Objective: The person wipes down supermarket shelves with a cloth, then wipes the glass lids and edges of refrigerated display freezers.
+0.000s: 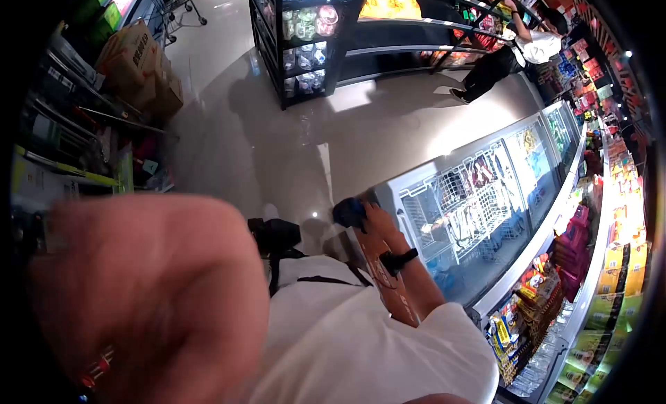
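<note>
My left hand (159, 286) looms close to the camera at lower left, large and smeared by motion. Its fingers look bent, but I cannot make out whether it holds anything. A red band (98, 368) shows beside it. My right hand (379, 225), with a black band (399, 261) on the wrist, is closed around a small dark blue object (349, 213) whose kind is unclear. That hand is beside the near corner of a glass-topped chest freezer (430, 203), above an orange-brown panel (390, 282) on its side.
White wire baskets (479, 203) sit inside the freezer. Shelves of packaged goods (617, 265) line the right. A person (524, 48) in a white top stands at shelving beyond the aisle. Cardboard boxes (139, 64) and a shopping cart (182, 3) are at the left.
</note>
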